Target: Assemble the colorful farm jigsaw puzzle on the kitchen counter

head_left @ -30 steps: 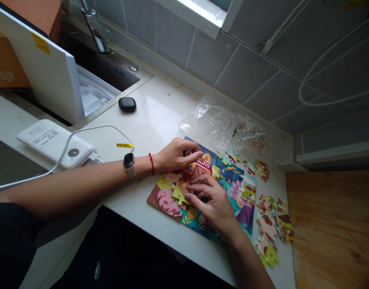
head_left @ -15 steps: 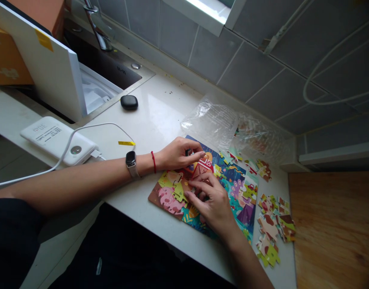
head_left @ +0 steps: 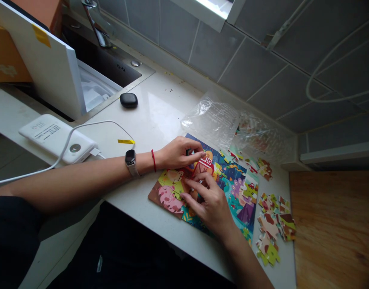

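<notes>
A colourful jigsaw puzzle board lies on the counter, partly covered with joined puzzle pieces. My left hand rests on its upper left part, fingers curled and thumb tip close to the index tip; whatever lies between them is hidden. Lower down, my right hand has its fingers apart, with the tips touching pieces beside a pink animal picture. A red barn picture shows between both hands. The palm side of my right hand is out of sight.
Loose puzzle pieces lie right of the board, with more pieces above. Behind it is a crumpled clear plastic bag. A power bank with a white cable, a black case and a sink are to the left.
My right hand has shifted slightly left, and its thumb and index finger have moved over toward the pink animal picture. My left hand stays nearly still.
</notes>
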`<control>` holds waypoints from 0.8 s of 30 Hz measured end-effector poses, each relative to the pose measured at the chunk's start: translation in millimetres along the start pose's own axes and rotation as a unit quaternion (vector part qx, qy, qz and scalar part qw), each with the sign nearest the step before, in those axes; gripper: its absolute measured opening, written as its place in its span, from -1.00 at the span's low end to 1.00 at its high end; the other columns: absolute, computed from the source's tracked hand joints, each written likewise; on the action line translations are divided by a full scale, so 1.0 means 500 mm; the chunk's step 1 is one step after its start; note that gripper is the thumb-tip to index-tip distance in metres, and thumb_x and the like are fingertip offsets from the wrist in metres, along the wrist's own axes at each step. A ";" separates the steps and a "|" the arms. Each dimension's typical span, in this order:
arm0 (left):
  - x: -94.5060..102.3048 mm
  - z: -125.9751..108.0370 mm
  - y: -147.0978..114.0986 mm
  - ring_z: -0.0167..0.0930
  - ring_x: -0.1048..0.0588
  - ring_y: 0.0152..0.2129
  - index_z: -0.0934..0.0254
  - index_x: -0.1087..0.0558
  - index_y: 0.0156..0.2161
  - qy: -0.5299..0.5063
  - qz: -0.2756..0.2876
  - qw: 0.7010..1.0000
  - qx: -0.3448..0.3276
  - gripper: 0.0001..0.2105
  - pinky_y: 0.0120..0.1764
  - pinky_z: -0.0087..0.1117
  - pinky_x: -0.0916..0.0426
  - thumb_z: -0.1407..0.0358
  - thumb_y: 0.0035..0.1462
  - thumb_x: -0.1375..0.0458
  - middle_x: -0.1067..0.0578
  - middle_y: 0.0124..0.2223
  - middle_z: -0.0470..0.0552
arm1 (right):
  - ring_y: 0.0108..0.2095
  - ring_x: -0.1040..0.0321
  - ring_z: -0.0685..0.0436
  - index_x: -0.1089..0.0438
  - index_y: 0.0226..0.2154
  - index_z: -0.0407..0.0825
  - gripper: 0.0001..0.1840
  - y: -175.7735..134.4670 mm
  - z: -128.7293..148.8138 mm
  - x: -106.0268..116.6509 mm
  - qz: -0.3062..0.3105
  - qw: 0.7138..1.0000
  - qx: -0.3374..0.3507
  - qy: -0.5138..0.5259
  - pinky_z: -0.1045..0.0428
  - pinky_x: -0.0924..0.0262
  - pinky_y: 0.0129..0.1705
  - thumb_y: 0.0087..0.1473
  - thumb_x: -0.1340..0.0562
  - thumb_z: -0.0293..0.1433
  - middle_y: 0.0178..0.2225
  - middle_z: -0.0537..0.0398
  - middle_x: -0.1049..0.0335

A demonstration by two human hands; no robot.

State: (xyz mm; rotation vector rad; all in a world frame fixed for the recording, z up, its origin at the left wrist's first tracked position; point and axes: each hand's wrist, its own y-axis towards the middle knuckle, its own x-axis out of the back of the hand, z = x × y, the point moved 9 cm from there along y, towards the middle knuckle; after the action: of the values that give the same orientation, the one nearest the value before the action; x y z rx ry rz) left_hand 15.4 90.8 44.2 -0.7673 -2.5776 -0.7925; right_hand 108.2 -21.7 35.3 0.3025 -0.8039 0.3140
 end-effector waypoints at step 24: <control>-0.003 -0.001 0.001 -0.53 -0.34 -0.58 0.33 -0.57 -0.36 0.017 0.007 1.000 -0.008 -0.70 -0.46 -0.51 -0.23 0.21 0.36 -0.13 -0.51 -0.50 -0.08 | 0.25 -0.23 -0.39 -0.62 -0.08 0.10 -0.80 0.004 0.020 0.001 0.009 0.994 0.066 -0.083 -0.39 -0.28 0.24 0.25 -0.35 -0.34 0.16 -0.17 -0.32</control>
State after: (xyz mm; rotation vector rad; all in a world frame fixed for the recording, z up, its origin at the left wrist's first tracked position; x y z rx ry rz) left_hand 17.0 90.3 44.2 -0.7702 -2.5364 -0.8144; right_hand 101.2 -23.7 42.6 0.4497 -0.9518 0.3639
